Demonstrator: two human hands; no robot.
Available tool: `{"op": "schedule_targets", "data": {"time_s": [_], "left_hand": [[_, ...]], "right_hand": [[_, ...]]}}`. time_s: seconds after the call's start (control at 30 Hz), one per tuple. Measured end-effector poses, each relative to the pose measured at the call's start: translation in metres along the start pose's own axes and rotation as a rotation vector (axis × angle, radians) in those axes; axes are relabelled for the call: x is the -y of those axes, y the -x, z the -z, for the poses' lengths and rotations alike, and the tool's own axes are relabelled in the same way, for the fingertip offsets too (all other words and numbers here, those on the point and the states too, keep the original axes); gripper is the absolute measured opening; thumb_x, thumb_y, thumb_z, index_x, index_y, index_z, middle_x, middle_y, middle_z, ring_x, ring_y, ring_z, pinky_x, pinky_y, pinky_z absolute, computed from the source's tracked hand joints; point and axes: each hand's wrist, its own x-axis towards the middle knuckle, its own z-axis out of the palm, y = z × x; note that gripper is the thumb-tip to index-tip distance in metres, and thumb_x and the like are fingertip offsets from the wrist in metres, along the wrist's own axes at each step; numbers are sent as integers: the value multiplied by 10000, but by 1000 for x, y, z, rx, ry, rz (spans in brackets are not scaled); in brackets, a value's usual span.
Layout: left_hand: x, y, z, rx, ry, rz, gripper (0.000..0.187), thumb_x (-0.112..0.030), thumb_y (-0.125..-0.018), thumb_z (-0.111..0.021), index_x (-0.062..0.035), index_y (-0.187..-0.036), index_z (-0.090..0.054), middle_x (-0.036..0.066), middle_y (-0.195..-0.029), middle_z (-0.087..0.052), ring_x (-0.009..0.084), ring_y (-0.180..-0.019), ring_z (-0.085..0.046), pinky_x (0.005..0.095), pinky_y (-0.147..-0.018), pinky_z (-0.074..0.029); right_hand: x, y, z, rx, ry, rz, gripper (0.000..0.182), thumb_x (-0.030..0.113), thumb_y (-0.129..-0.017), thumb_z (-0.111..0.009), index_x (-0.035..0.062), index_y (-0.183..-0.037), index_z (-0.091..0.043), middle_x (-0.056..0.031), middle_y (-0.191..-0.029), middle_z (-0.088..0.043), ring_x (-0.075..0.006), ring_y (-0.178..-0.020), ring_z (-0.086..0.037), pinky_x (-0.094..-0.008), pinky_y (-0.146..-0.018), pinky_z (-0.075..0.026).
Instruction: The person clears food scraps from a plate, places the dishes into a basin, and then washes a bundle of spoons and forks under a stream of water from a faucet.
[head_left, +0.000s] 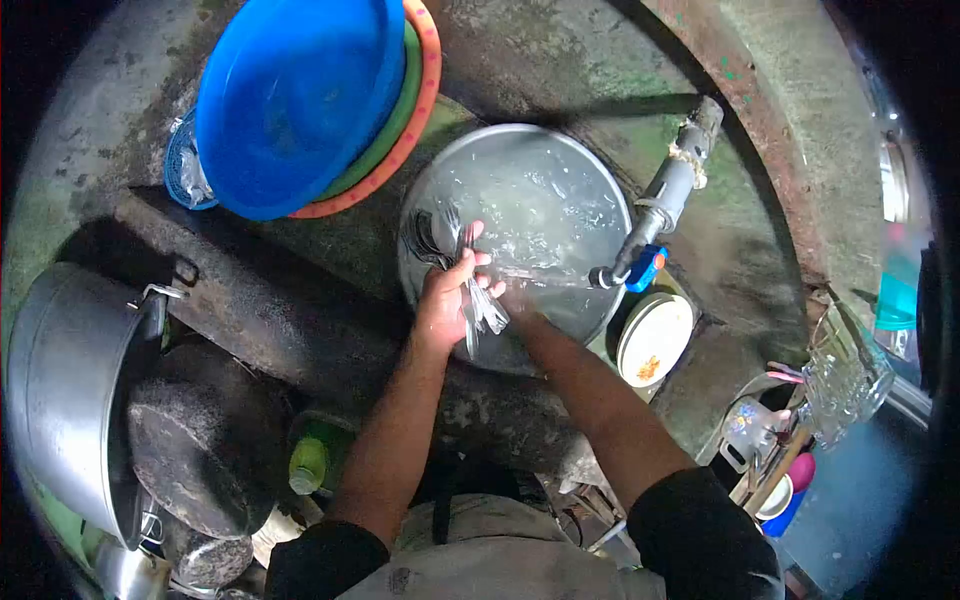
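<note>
Over the left part of a round metal basin (415,190) filled with water, my left hand (447,300) is wrapped round a bunch of metal cutlery (485,308). Fork heads stick out above the fingers and handles hang below. My right hand (512,300) is beside the bunch, to its right, blurred and partly hidden, so its fingers cannot be made out. A grey pipe with a tap (625,262) and blue handle reaches over the basin's right rim, and water runs from it towards my hands.
Stacked blue (300,100), green and red basins lean at the upper left. Large metal pots (65,390) stand at the left, near a green bottle (308,465). White plates (657,340) lie right of the basin. Glassware (845,385) and cups are at the far right.
</note>
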Motion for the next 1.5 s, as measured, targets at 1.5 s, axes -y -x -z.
{"op": "schedule_targets", "data": {"time_s": [1.5], "left_hand": [[3,-3,10,-59,60,101,309,-300,-915,-553,-66,-1117,-547,143,-1108,-638,142,-647,-527,345,-657,-519]], "right_hand": [[-8,13,-25,251,35,191,393,342,-833,-543,106,-1148,-549,-164,-1059,-615,-298,-978,-589,-424,-897,-441]]}}
